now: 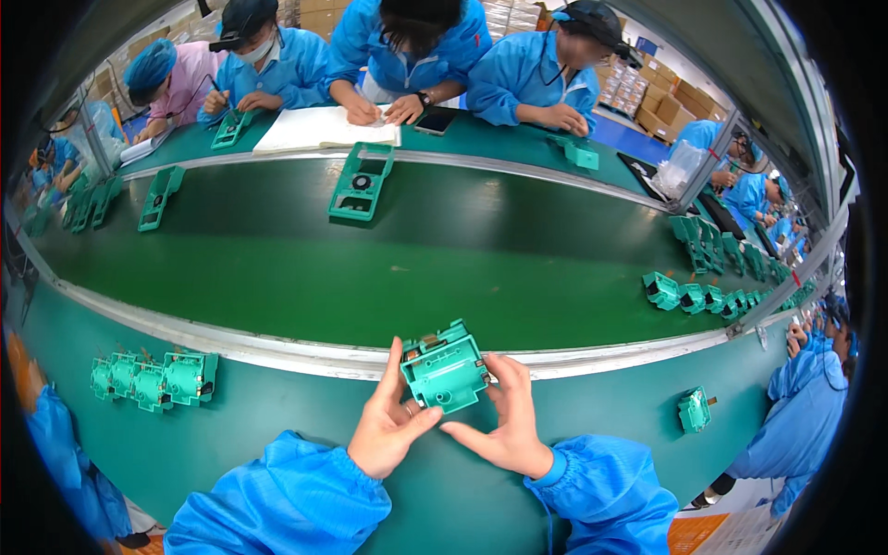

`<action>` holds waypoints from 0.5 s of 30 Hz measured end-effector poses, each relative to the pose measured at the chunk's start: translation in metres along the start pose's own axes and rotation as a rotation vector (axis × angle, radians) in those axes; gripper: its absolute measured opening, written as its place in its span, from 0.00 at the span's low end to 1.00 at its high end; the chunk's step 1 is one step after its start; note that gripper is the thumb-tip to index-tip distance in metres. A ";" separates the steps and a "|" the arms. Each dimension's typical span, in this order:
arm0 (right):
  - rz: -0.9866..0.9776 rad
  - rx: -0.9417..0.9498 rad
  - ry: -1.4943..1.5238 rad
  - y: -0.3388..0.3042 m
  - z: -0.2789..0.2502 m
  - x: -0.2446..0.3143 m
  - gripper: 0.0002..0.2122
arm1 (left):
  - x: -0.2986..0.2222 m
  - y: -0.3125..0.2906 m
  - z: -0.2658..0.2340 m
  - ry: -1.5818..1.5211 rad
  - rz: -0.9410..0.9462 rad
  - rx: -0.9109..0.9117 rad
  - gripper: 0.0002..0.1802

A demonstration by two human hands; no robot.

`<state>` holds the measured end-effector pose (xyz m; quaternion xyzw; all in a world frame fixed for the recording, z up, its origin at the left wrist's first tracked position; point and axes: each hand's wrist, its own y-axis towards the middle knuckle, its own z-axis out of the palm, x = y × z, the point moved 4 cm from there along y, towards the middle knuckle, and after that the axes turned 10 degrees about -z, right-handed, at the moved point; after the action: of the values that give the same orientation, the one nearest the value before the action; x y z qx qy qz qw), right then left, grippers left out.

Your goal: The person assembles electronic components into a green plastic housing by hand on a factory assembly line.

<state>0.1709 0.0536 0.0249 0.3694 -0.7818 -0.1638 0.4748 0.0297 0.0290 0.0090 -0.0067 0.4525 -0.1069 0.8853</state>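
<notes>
Between my two hands, just above the near edge of the bench, is a green plastic housing [444, 372] with small metal parts along its upper and right sides. My left hand [388, 421] grips its left side, fingers behind and thumb at the lower corner. My right hand [504, 421] has its fingers against the housing's right edge, the thumb held away below it. On the bench to the left stands a group of similar green housings [153, 379]. One more green housing [694, 410] lies to the right.
A green conveyor belt [407, 268] runs across behind a metal rail [277, 356]. Larger green casings [363, 180] lie on it, with rows of green parts [694, 298] at the right. Co-workers sit opposite, beside an open notebook [314, 129] and a phone [436, 120].
</notes>
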 end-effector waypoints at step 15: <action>0.435 -0.106 0.944 -0.001 0.002 -0.023 0.24 | -0.006 0.007 -0.015 0.039 -0.041 0.087 0.43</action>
<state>0.1758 0.0689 0.0089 0.2076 -0.5317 0.0835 0.8169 0.0155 0.0380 0.0043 0.0246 0.4644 -0.1445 0.8734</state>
